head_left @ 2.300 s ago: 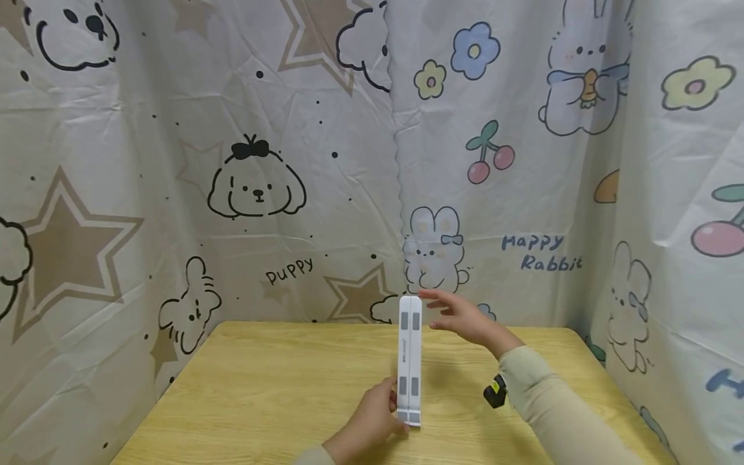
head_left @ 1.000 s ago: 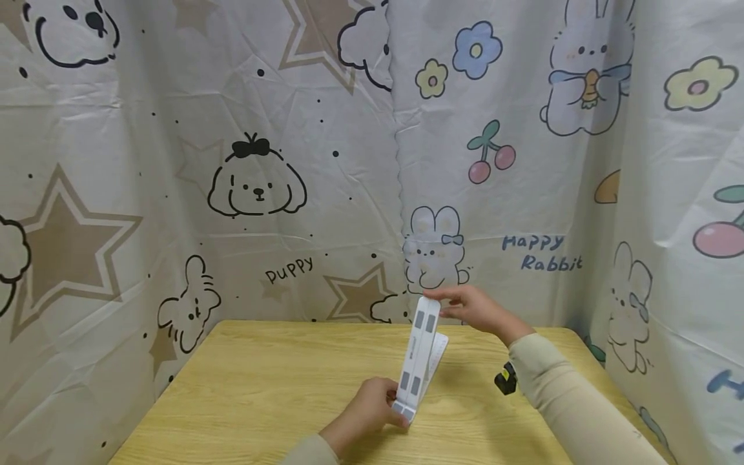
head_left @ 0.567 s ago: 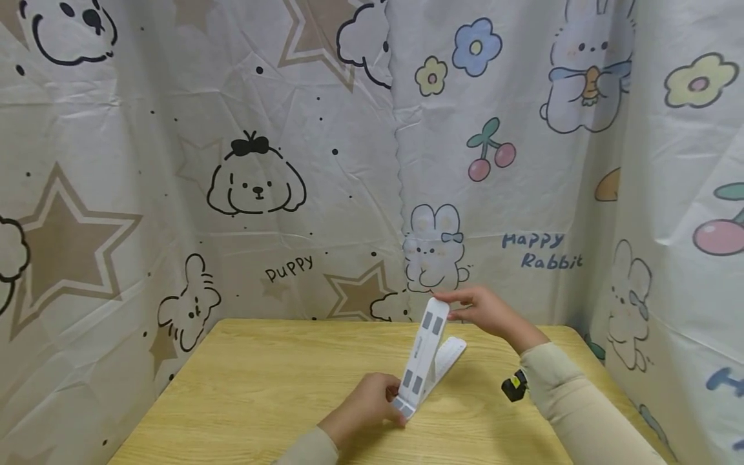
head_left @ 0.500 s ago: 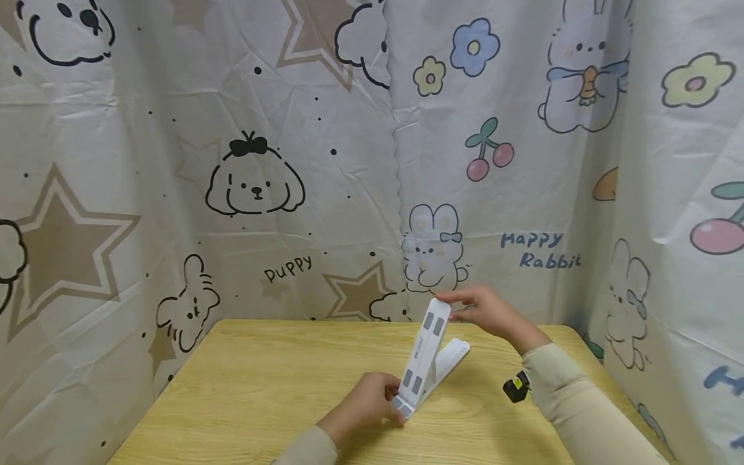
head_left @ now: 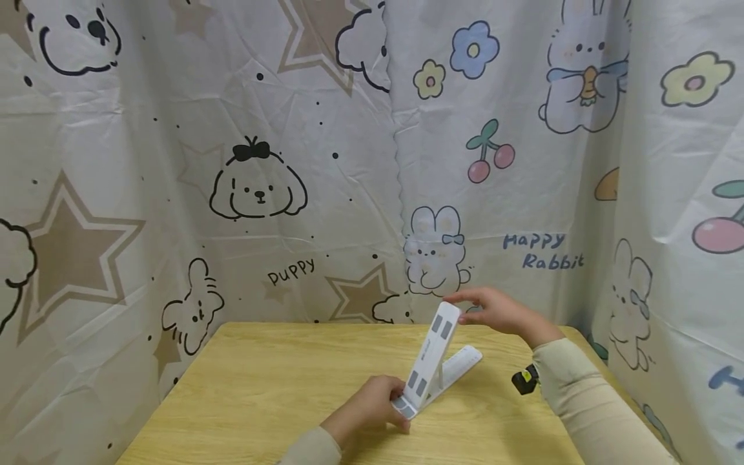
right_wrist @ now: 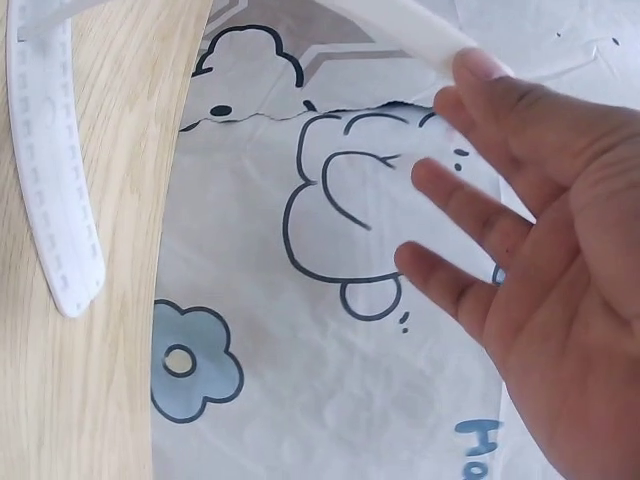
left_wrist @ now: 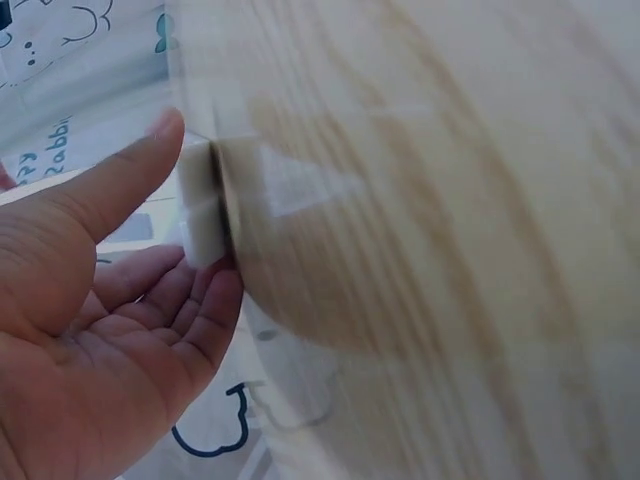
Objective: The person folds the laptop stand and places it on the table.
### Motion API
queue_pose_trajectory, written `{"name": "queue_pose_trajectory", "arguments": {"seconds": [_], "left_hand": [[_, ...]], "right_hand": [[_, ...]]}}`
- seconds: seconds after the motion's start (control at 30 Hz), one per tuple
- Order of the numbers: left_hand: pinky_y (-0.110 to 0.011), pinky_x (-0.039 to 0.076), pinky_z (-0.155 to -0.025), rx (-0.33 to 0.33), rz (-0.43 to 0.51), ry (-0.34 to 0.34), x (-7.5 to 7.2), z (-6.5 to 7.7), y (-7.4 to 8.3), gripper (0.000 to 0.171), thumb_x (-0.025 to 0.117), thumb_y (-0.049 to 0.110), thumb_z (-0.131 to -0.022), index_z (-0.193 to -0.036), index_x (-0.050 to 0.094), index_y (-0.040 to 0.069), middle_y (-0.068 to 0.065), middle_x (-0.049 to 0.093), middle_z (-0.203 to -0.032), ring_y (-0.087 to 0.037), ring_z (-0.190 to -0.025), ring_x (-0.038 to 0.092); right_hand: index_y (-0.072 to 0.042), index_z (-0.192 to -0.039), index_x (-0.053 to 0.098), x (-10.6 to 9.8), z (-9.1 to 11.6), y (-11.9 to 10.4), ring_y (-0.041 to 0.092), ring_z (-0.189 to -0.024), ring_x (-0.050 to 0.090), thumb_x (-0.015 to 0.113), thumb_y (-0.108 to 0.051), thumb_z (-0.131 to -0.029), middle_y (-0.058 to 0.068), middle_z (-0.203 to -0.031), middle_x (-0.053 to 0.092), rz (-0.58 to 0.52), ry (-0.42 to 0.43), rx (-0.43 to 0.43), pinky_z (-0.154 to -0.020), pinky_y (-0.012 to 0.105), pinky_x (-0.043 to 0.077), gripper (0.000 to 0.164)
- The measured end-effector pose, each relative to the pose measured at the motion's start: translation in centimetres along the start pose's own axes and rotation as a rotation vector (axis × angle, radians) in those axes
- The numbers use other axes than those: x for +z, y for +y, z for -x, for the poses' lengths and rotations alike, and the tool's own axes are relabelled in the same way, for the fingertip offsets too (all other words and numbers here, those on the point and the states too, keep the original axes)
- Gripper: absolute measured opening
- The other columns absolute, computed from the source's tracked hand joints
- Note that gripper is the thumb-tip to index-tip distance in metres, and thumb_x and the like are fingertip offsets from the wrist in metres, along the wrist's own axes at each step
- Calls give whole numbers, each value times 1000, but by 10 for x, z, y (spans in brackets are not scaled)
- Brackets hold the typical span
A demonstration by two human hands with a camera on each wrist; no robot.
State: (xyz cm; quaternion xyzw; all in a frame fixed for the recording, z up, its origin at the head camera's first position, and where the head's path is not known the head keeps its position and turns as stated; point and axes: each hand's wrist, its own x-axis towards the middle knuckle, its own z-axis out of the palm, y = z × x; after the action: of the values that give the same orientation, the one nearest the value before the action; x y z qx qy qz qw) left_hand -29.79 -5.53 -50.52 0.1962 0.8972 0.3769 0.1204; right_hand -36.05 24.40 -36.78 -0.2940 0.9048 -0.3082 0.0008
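Pinching near end of white folding laptop stand between thumb and fingers of left hand, and tip of raised bar between thumb and forefinger of right hand, other fingers spread. Sitting partly unfolded on wood-grain table, right of centre, lower bar angled toward cartoon-print curtain

white stand: lettering too small to read | left sleeve, right sleeve: cut by bottom edge

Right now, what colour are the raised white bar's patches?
The patches are grey; clearest in the head view.
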Motion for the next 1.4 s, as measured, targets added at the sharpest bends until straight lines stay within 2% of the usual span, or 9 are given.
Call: {"name": "queue_pose_trajectory", "arguments": {"seconds": [0.2,0.4,0.57,0.87,1.07,1.23,1.4], "left_hand": [[-26,54,-75,7,6,35,6,-1,1,50,96,5,-63,-107,73,2,2,68,-90,-12,-82,59],[-37,58,-86,-24,1,44,5,-2,1,52,94,2,-64,-112,74,2,-1,72,-99,-14,-89,62],[-35,57,-87,-25,-34,36,1,-5,0,52,93,2,-62,-110,75,2,-1,73,-99,-13,-88,63],[-33,58,-83,26,-64,36,-2,-6,-6,49,94,5,-62,-108,76,-1,-3,74,-96,-13,-85,64],[-32,57,-84,43,-67,28,-12,-7,-15,49,92,5,-66,-111,74,-2,-2,73,-95,-10,-85,61],[-27,56,-79,77,-29,23,-18,-5,-20,47,91,2,-67,-110,74,-4,-2,73,-92,-12,-83,63],[-25,55,-77,106,-33,34,-23,-3,-25,48,90,-2,-65,-110,74,-5,-3,73,-92,-12,-82,63]], "right_hand": [[-15,-138,65,-1,4,8,38,-127,60,76,-20,-92,11,-140,64,-125,-34,0,-107,60,47,47],[-14,-133,68,-1,10,14,33,-121,65,82,-23,-86,10,-135,67,-212,-11,33,-101,51,54,49],[-17,-129,70,1,18,17,27,-114,67,85,-29,-83,4,-126,71,-223,2,80,-96,46,57,50],[-17,-131,67,3,26,10,31,-118,64,82,-31,-87,3,-125,71,-183,24,74,-103,58,49,49],[-16,-125,70,5,25,5,27,-109,66,85,-34,-83,3,-121,72,-206,43,98,-97,51,55,47],[-15,-121,70,11,28,3,28,-106,67,87,-34,-81,5,-119,71,-252,68,118,-92,43,58,48],[-16,-117,71,20,32,0,29,-108,67,89,-34,-79,4,-118,70,-263,106,109,-91,42,58,46]]}}
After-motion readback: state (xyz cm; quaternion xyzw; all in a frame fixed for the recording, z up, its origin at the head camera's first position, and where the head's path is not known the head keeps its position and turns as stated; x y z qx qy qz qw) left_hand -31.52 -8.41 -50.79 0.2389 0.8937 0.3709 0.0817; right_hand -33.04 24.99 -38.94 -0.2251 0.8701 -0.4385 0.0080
